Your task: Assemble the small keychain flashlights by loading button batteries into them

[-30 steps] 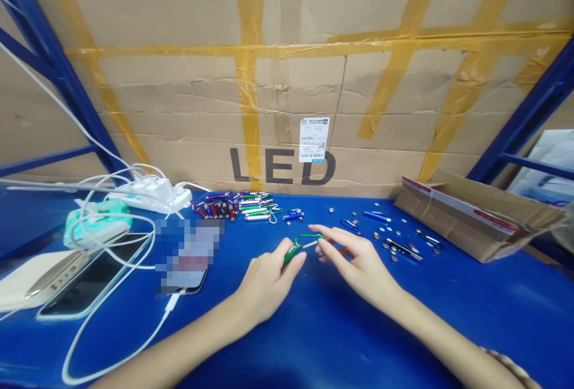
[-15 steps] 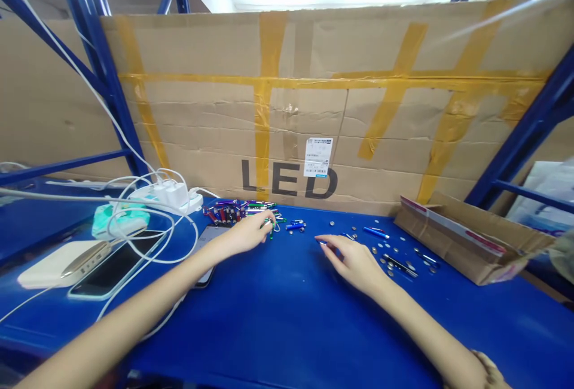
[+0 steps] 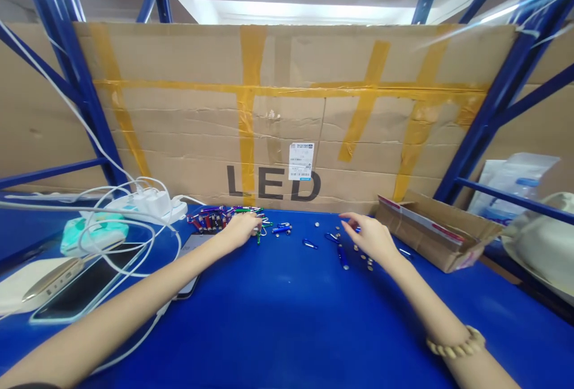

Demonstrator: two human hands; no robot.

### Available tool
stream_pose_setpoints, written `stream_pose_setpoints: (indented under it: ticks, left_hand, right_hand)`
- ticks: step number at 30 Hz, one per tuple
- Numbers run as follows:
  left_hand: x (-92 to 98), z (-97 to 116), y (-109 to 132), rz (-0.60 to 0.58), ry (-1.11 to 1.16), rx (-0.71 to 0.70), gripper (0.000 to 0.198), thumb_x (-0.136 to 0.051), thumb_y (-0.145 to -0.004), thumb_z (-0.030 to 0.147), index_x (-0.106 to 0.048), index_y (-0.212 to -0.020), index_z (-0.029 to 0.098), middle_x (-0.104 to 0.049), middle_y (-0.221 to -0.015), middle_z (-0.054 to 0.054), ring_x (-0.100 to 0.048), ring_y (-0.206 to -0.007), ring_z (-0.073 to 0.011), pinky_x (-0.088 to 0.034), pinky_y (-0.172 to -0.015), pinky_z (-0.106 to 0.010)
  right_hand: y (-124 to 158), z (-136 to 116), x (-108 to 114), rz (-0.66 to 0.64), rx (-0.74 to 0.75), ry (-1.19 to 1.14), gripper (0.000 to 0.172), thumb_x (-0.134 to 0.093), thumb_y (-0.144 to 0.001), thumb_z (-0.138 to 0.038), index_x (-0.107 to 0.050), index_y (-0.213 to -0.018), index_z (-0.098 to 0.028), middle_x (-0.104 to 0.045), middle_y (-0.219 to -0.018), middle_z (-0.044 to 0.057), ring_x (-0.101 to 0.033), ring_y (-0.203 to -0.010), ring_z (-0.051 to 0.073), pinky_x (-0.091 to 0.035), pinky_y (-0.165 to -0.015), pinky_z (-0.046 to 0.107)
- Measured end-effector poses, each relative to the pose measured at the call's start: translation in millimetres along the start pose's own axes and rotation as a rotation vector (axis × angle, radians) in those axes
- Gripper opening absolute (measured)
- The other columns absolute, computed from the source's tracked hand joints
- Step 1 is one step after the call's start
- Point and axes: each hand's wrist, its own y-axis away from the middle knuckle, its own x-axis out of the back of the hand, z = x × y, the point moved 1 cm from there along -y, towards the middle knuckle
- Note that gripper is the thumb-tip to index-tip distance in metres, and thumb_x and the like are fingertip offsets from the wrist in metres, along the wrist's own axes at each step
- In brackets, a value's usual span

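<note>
A pile of small coloured keychain flashlights point(image 3: 215, 219) lies at the back of the blue table point(image 3: 291, 311). My left hand point(image 3: 242, 229) rests on the right end of that pile, fingers curled over a green flashlight with a carabiner point(image 3: 260, 233). My right hand point(image 3: 370, 236) hovers palm down with fingers spread over scattered button batteries point(image 3: 364, 262) and blue flashlight parts point(image 3: 342, 255), holding nothing I can see. A loose blue carabiner point(image 3: 309, 244) lies between the two hands.
A big taped cardboard box marked LED point(image 3: 278, 120) stands behind the table. An open flat carton point(image 3: 430, 230) sits at right. At left lie a white power strip point(image 3: 147, 202), cables, a phone point(image 3: 85, 290) and a power bank point(image 3: 27, 284).
My left hand carried the green flashlight from the table's middle to the pile at the back. My right hand moved away to the right, over the batteries. The camera tilted up.
</note>
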Motion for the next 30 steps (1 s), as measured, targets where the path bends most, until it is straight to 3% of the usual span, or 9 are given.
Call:
stream_pose_setpoints:
  ticks: [4, 8, 13, 18, 22, 26, 30]
  left_hand:
    - [5.8, 13.0, -4.6, 0.005, -0.067, 0.012, 0.018, -0.051, -0.08, 0.012, -0.063, -0.093, 0.016, -0.063, -0.097, -0.01, -0.059, -0.094, -0.0246, -0.046, -0.077, -0.034]
    - [6.7, 42.7, -17.8, -0.027, -0.086, 0.011, 0.024, -0.053, -0.085, 0.031, -0.059, -0.102, 0.015, -0.061, -0.103, -0.008, -0.057, -0.098, -0.0228, -0.046, -0.083, -0.04]
    - [-1.6, 69.4, -37.2, -0.088, -0.075, 0.111, 0.029, -0.052, -0.087, 0.029, -0.053, -0.113, 0.015, -0.056, -0.114, -0.009, -0.058, -0.096, -0.0205, -0.049, -0.081, -0.041]
    - [-4.8, 67.0, -41.9, -0.093, 0.024, 0.17, 0.029, -0.052, -0.087, 0.028, -0.053, -0.113, 0.015, -0.056, -0.113, -0.008, -0.058, -0.095, -0.0201, -0.05, -0.079, -0.04]
    - [5.9, 58.6, -32.1, -0.002, 0.157, 0.159, 0.024, -0.054, -0.085, 0.029, -0.059, -0.104, 0.014, -0.061, -0.104, -0.007, -0.06, -0.093, -0.0201, -0.049, -0.08, -0.039]
    - [22.9, 57.4, -9.2, 0.132, 0.341, 0.13, 0.016, -0.058, -0.08, 0.025, -0.069, -0.09, 0.018, -0.069, -0.075, -0.002, -0.063, -0.075, -0.0178, -0.048, -0.071, -0.028]
    - [28.8, 62.9, 17.6, 0.237, 0.494, 0.126, 0.02, -0.06, -0.078, 0.032, -0.071, -0.089, 0.019, -0.071, -0.082, -0.003, -0.062, -0.075, -0.0172, -0.046, -0.063, -0.025]
  right_hand:
    - [-3.2, 13.3, 10.3, 0.04, -0.094, 0.013, 0.025, -0.045, -0.083, -0.03, -0.062, -0.1, -0.024, -0.069, -0.08, 0.001, -0.063, -0.076, 0.019, -0.042, -0.058, 0.025]
    - [-3.7, 20.2, 11.7, 0.038, -0.131, 0.021, 0.023, -0.049, -0.081, -0.028, -0.062, -0.1, -0.023, -0.068, -0.088, 0.002, -0.061, -0.086, 0.019, -0.044, -0.066, 0.026]
    - [-2.4, 29.6, 2.5, -0.087, -0.086, 0.04, 0.017, -0.055, -0.077, -0.022, -0.066, -0.09, -0.024, -0.064, -0.101, 0.002, -0.059, -0.092, 0.018, -0.045, -0.066, 0.025]
    - [-2.4, 44.0, -5.1, -0.238, -0.062, 0.026, 0.019, -0.057, -0.076, -0.024, -0.068, -0.091, -0.024, -0.066, -0.101, 0.003, -0.061, -0.091, 0.018, -0.046, -0.068, 0.025]
    - [-2.9, 53.3, -12.7, -0.395, -0.054, -0.016, 0.017, -0.067, -0.066, -0.035, -0.072, -0.077, -0.023, -0.071, -0.079, 0.002, -0.065, -0.073, 0.019, -0.046, -0.059, 0.023]
    - [-3.8, 56.3, -18.7, -0.435, -0.053, -0.05, 0.014, -0.067, -0.065, -0.032, -0.073, -0.071, -0.022, -0.071, -0.073, 0.002, -0.065, -0.069, 0.019, -0.047, -0.059, 0.023]
    - [-3.3, 55.9, -22.5, -0.438, -0.055, -0.115, 0.012, -0.063, -0.068, -0.026, -0.072, -0.072, -0.019, -0.071, -0.068, 0.002, -0.066, -0.067, 0.019, -0.049, -0.061, 0.024]
